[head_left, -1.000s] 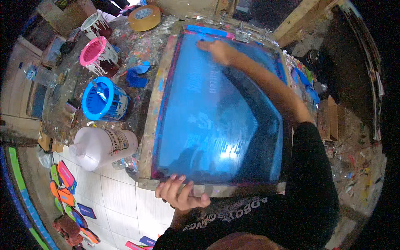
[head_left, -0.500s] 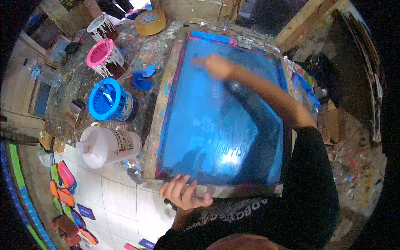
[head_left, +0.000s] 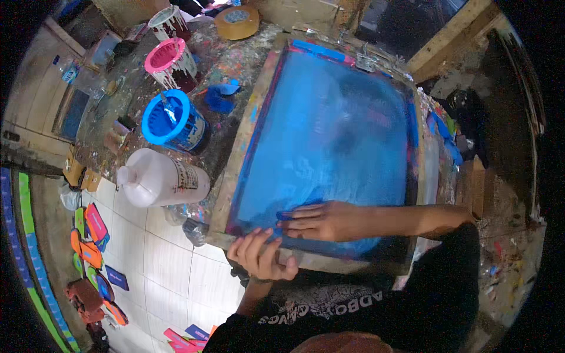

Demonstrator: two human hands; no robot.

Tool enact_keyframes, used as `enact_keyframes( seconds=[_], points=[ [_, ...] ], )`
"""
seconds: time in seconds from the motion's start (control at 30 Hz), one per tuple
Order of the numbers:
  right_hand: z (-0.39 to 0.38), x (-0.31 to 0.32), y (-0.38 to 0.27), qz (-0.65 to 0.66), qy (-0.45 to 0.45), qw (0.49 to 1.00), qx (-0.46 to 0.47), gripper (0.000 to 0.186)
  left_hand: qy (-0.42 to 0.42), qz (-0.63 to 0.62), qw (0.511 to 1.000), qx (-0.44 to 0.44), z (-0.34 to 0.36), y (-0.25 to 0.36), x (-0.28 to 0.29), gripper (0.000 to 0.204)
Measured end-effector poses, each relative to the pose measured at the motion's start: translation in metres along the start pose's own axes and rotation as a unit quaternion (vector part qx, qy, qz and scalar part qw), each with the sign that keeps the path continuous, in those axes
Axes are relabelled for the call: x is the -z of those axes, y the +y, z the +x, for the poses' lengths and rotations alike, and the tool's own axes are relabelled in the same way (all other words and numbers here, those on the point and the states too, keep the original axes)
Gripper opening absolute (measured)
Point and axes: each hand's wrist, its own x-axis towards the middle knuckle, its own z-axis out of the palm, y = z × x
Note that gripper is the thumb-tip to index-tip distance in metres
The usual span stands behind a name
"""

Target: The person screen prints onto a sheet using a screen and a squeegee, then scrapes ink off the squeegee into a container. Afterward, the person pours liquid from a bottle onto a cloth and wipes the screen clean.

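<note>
A framed printing screen (head_left: 329, 135) with a blue-smeared mesh lies tilted across the workbench in front of me. My left hand (head_left: 262, 254) grips its wooden frame (head_left: 341, 263) at the near left corner, fingers curled over the edge. My right hand (head_left: 332, 222) lies low on the mesh, its fingers straight and pointing left, close to my left fingers. Pressed under those fingers is what looks like a dark blue rag (head_left: 285, 216), mostly hidden by the hand. Wet-looking streaks and faint pale lettering show on the mesh.
Left of the screen stand a white jug (head_left: 162, 178), a blue paint tub (head_left: 187, 132), a pink paint tub (head_left: 181, 69) and a white-dripped tub (head_left: 170, 25). A tape roll (head_left: 236, 23) lies behind. Metal clamps (head_left: 369, 57) sit at the screen's far edge. Colourful pieces (head_left: 94, 247) lie on the floor.
My right hand has swept from the far left of the mesh down to its near edge. The left hand keeps its grip on the frame. The view has shifted slightly.
</note>
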Motion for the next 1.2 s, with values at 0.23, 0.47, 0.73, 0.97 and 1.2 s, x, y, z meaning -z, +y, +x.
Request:
enact_keyframes(
  seconds=[0.23, 0.47, 0.73, 0.97, 1.2],
  points=[
    [0.009, 0.078, 0.104, -0.261, 0.024, 0.957, -0.123, 0.043, -0.030, -0.005, 1.000, 0.004, -0.012, -0.003, 0.017, 0.034],
    [0.195, 0.241, 0.179, -0.400, 0.321, 0.857, 0.045, 0.044, -0.073, 0.029, 0.997, 0.008, -0.013, 0.003, 0.019, 0.041],
    [0.190, 0.246, 0.242, -0.332, 0.131, 0.928, -0.110, 0.042, 0.032, 0.039, 0.992, -0.114, -0.009, -0.036, 0.001, 0.046],
    [-0.189, 0.160, -0.072, 0.019, 0.194, 0.775, -0.601, 0.060, 0.023, -0.016, 0.996, -0.086, -0.015, -0.013, -0.019, 0.039],
    [-0.262, 0.005, -0.234, 0.364, 0.470, 0.407, -0.693, 0.091, 0.037, -0.018, 0.997, -0.060, -0.012, -0.015, -0.008, 0.042]
  ],
)
